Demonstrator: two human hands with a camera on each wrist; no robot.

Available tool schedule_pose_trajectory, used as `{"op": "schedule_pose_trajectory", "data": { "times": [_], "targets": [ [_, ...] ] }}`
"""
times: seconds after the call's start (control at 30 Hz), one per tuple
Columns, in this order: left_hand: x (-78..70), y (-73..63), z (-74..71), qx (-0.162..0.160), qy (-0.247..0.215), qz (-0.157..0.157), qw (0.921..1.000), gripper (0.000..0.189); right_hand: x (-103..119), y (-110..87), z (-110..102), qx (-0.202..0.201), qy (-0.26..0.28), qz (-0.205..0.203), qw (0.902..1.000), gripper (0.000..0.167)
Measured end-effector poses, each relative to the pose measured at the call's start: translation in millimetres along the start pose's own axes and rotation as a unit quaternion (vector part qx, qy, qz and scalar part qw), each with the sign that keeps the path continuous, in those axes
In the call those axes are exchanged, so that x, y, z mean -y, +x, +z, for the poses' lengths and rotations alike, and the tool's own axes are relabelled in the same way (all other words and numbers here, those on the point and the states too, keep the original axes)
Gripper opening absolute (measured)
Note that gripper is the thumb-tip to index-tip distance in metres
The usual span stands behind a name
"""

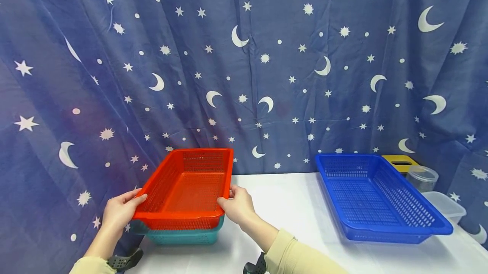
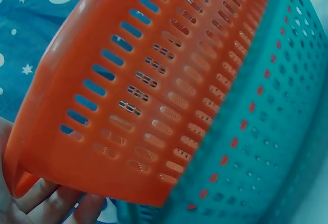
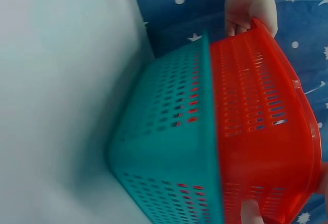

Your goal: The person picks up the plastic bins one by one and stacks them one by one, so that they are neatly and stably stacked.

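Observation:
A red plastic basket (image 1: 202, 185) sits partly inside a teal basket (image 1: 183, 236) on the left of the white table. My left hand (image 1: 119, 210) grips the red rim at its near left corner, thumb on top and fingers beneath, as the left wrist view shows. On the right side, near the front corner, my right hand (image 1: 239, 207) holds the same rim. In the right wrist view the red wall (image 3: 261, 131) rises well above the teal rim (image 3: 209, 131), and its lower part is hidden inside the teal basket.
A blue basket (image 1: 381, 236) stands on the right of the white table (image 1: 282, 206). Beyond it are a yellow object (image 1: 400, 159), a clear round container (image 1: 422, 176) and a clear box (image 1: 446, 206). A starry blue curtain (image 1: 267, 75) hangs close behind and at the left.

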State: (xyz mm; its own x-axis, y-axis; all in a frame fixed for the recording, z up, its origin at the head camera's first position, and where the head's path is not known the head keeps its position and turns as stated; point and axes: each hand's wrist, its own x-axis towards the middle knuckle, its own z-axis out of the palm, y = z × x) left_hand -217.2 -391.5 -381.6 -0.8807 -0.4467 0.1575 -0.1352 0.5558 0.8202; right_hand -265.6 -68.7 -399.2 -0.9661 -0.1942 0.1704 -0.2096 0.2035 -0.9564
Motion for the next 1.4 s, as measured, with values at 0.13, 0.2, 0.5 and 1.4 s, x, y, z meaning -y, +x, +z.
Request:
{"op": "schedule_pose_trajectory", "data": {
  "times": [0.13,0.2,0.5,1.4],
  "targets": [
    [10.8,-0.5,5.7,0.006,0.013,-0.003,0.9999,0.056,-11.7,-4.2,3.1,0.006,-0.005,0.002,1.0,0.032],
    [14.1,-1.3,8.0,0.009,0.019,-0.005,0.9998,0.057,-16.7,-5.0,4.0,0.005,-0.01,0.002,0.9999,0.032],
    [25.9,-4.5,16.1,-0.002,0.04,0.01,0.9991,0.053,-28.8,-0.9,5.9,-0.005,-0.042,0.032,0.9986,0.056],
    [41.2,-16.8,43.2,-0.011,0.012,-0.006,0.9999,0.054,-49.3,-5.8,-2.5,0.005,-0.049,0.009,0.9988,0.06]
  ]
}}
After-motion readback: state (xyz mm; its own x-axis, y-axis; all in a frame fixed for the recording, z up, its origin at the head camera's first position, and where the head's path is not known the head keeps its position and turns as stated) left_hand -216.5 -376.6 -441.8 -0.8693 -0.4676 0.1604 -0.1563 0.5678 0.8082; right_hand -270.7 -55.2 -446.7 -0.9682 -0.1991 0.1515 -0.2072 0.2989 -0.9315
